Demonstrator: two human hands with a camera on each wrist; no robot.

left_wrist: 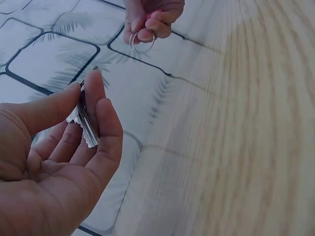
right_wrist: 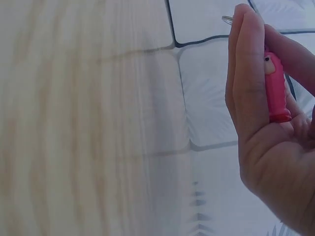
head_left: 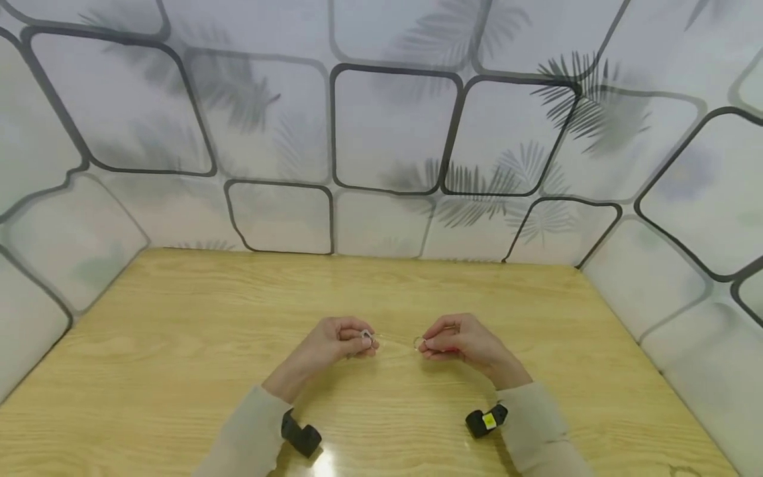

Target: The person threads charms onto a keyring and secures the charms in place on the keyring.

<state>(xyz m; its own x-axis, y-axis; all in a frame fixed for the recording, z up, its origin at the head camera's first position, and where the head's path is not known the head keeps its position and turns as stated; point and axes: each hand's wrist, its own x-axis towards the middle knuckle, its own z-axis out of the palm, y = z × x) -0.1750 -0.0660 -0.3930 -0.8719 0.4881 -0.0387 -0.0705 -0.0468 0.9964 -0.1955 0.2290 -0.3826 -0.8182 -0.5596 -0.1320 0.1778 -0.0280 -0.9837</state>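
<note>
Between thumb and fingers, my left hand (head_left: pixel 334 342) pinches silver keys (left_wrist: pixel 87 129), their notched blades hanging toward the palm. It cannot be told how many there are. My right hand (head_left: pixel 467 341) holds a pinkish-red key-chain figure (right_wrist: pixel 276 91) with a small dark eye; fingers cover part of it. A thin metal key ring (left_wrist: pixel 143 51) sticks out from the right fingertips toward the left. In the head view both hands are a little above the table, facing each other, with a gap between the keys and the ring.
A light wood-grain table (head_left: pixel 369 417) lies beneath both hands. A white sheet (head_left: pixel 390 132) with dark outlines and leaf prints rises along the back and both sides. Black wrist devices (head_left: pixel 303 437) sit on both sleeves.
</note>
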